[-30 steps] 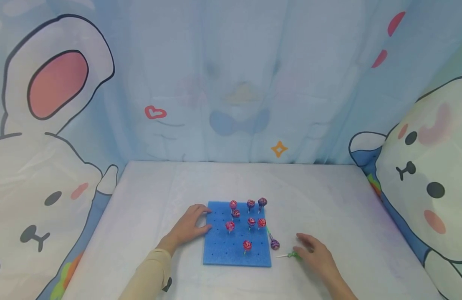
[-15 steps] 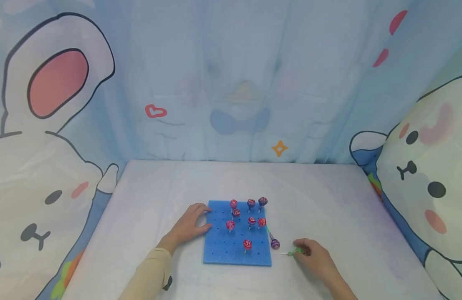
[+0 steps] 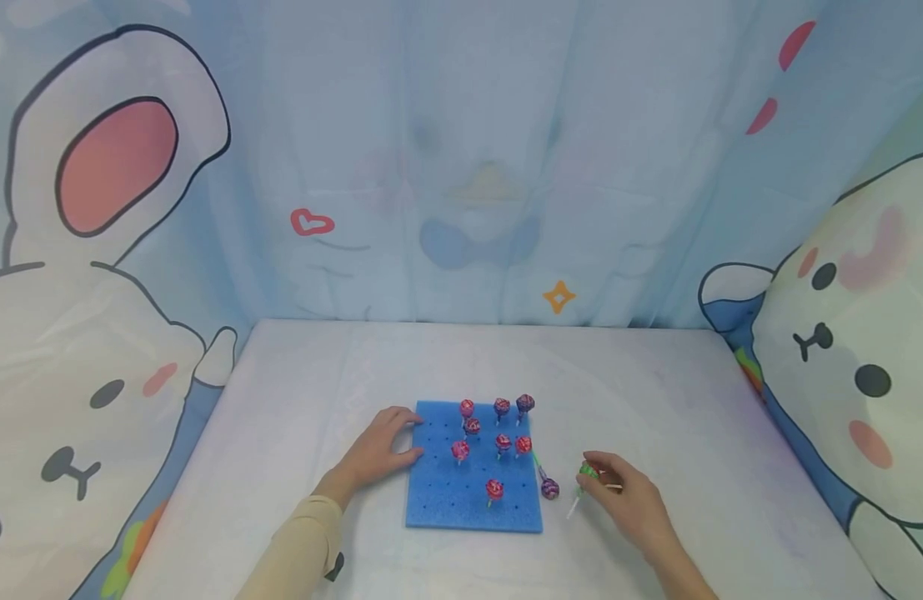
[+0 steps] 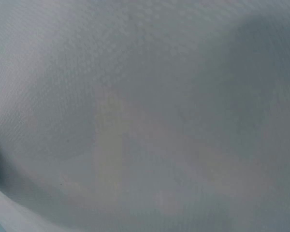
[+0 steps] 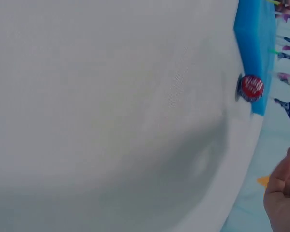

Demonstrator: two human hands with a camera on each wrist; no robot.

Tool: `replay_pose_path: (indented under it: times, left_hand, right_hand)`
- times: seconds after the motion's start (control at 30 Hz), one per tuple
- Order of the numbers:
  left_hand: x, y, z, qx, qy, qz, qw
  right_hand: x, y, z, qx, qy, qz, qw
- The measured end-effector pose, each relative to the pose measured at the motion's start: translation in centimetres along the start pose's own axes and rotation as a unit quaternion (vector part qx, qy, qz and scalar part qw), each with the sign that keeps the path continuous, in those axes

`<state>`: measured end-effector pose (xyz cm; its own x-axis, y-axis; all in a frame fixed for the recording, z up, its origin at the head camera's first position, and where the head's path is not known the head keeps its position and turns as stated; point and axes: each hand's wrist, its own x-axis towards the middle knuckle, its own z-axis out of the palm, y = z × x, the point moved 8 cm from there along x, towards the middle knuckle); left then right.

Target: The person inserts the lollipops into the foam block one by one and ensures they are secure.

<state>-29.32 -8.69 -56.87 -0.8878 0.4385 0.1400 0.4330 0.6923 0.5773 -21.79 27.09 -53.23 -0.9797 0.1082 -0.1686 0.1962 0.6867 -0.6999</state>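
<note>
In the head view my right hand (image 3: 628, 502) pinches a lollipop with a green wrapper (image 3: 588, 472) by its head, the white stick slanting down to the left. A second pale stick pokes out between the fingers. In the right wrist view, the thumb and fingertips (image 5: 283, 186) appear at the right edge. My left hand (image 3: 374, 452) touches the left edge of a blue foam board (image 3: 446, 500) with spread thumb and fingers. Several red and purple lollipops stand upright in it, one red lollipop (image 3: 494, 488) nearest the front. The left wrist view is mostly blurred white cloth.
A purple lollipop (image 3: 549, 489) lies on the white table (image 3: 641, 392) against the board's right side, its green stick toward the board. Rows of small holes mark the board. A blue printed curtain (image 3: 461, 167) hangs behind the table.
My right hand has taken hold of the green lollipop and lifted it from the table, tipping its stick downward. The left hand and the board stay where they were.
</note>
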Motion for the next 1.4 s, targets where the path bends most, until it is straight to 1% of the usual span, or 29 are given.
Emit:
replay_pose_path:
  times: [0.1, 0.17, 0.37, 0.5, 0.67, 0.77, 0.97, 1.17, 1.27, 1.37, 1.4]
  left_hand:
    - [0.0, 0.0, 0.0, -0.002, 0.000, 0.002, 1.0000]
    - [0.0, 0.1, 0.0, -0.003, 0.001, 0.004, 1.0000]
    - [0.0, 0.1, -0.1, -0.002, 0.001, 0.004, 1.0000]
    - [0.0, 0.0, 0.0, 0.000, 0.001, 0.003, 1.0000]
    - [0.0, 0.0, 0.0, -0.002, 0.000, 0.000, 1.0000]
    - [0.0, 0.0, 0.1, -0.001, -0.004, -0.004, 1.0000]
    - [0.1, -0.2, 0.1, 0.004, -0.004, -0.005, 1.0000]
    - [0.3, -0.2, 0.2, 0.009, -0.005, -0.004, 0.9999]
    - [0.2, -0.2, 0.1, 0.006, -0.001, 0.002, 1.0000]
    - [0.2, 0.0, 0.1, 0.000, 0.003, 0.007, 1.0000]
    - [0.1, -0.1, 0.1, -0.001, 0.000, 0.004, 1.0000]
  right_hand:
    - [-0.2, -1.0, 0.1, 0.026, 0.020, -0.010, 0.9994]
    - [-0.3, -1.5, 0.3, 0.058, 0.027, -0.014, 0.9978]
    - [-0.4, -2.4, 1.7, 0.158, 0.009, -0.010, 0.9873]
    - [-0.4, -3.0, 2.6, 0.182, 0.004, -0.008, 0.9832]
    - [-0.3, -3.8, 3.1, 0.213, 0.011, -0.009, 0.9769]
    - [-0.2, -4.1, 3.5, 0.222, 0.011, -0.003, 0.9750]
    - [-0.1, -3.9, 4.5, 0.204, 0.003, 0.009, 0.9789]
    - [-0.1, -3.7, 4.7, 0.175, 0.020, -0.012, 0.9844]
    - [-0.1, -3.8, 5.0, 0.182, 0.014, -0.019, 0.9831]
    - [-0.2, -3.9, 5.5, 0.197, -0.001, -0.017, 0.9802]
    - [-0.2, -3.8, 5.6, 0.202, -0.005, -0.013, 0.9793]
